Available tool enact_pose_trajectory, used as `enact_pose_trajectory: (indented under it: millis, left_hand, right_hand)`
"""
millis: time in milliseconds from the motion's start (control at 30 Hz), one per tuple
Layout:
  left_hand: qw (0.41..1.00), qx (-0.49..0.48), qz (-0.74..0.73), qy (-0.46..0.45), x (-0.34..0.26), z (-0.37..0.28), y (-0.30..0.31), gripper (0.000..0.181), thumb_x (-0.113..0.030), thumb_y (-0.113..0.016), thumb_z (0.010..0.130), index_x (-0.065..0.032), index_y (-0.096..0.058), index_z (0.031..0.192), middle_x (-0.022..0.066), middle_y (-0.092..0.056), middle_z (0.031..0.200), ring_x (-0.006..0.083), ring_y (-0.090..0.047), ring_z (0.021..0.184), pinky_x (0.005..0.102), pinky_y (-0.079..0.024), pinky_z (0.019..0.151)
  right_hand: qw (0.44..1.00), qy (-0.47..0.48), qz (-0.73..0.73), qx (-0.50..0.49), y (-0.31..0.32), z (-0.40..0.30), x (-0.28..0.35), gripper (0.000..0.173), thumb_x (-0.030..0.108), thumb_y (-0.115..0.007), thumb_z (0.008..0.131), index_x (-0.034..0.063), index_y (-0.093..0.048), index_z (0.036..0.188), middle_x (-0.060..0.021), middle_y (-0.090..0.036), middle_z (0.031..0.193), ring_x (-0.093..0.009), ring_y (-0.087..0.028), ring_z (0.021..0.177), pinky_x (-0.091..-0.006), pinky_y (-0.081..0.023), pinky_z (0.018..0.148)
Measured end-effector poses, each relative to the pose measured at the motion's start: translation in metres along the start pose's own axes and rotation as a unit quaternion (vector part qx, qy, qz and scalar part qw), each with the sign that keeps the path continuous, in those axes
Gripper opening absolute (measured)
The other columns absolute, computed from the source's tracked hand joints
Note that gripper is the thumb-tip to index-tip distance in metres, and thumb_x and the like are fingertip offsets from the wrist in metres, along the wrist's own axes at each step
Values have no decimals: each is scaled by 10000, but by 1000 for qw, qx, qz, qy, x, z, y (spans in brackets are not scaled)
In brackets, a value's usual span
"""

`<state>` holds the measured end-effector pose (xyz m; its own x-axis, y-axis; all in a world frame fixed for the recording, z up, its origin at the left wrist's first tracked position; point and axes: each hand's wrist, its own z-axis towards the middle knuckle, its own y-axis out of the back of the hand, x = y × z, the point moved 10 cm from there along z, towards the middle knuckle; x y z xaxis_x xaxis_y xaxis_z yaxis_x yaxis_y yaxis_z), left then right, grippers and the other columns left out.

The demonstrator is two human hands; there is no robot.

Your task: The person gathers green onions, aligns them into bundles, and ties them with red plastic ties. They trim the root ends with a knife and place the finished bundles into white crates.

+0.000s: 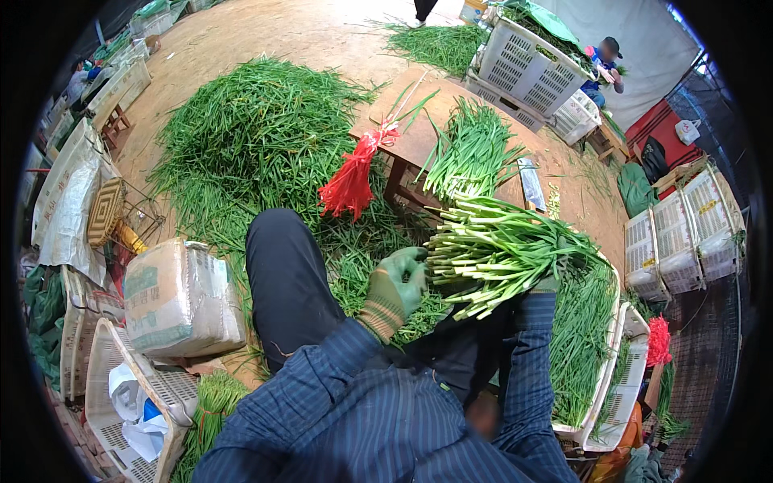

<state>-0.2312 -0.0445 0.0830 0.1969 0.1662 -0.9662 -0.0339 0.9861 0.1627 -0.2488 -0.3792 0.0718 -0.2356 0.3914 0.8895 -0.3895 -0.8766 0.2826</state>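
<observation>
A large bunch of green garlic-chive-like stalks [495, 253], pale at the cut ends, lies across my right hand [558, 275]. That hand is gloved and grips the leafy end; the leaves hide most of its fingers. Close to the cut ends is my left hand [395, 287] in a green-coated knit glove, its fingers curled and apart with nothing visible between them. Just beyond, a second bunch of stalks [474, 148] rests on a low wooden table [447, 90]. Red plastic ties [356, 175] hang over the table's near-left edge. A flat metal blade [531, 184] lies at its right side.
A big heap of loose greens [259, 127] covers the floor ahead-left. At my right stands a crate of greens [580, 344]; at my left, a wrapped bale [181, 296] and a plastic crate [151, 386]. Stacked crates [525, 66] and a seated person [604, 66] are farther off.
</observation>
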Motion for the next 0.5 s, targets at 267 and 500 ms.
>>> enact_pose_trajectory:
  millis: [267, 500]
  left_hand:
    - [998, 40, 39, -12, 36, -18, 36, 515, -292, -736, 778, 31, -552, 1134, 184, -598, 1006, 266, -594, 916, 358, -487, 793]
    - [940, -3, 240, -243, -107, -12, 17, 475, -399, -701, 744, -86, -582, 1081, 177, -497, 1260, 413, -402, 1224, 552, -320, 984]
  right_hand:
    - [992, -25, 124, -19, 3, 2, -2, 509, 107, -454, 946, 50, -253, 1411, -140, -495, 1284, -226, -539, 1085, -341, -471, 938]
    - [993, 15, 88, -82, -17, 9, 66, 441, 86, -434, 955, 42, -310, 1376, -125, -528, 1248, -205, -571, 1027, -325, -490, 906]
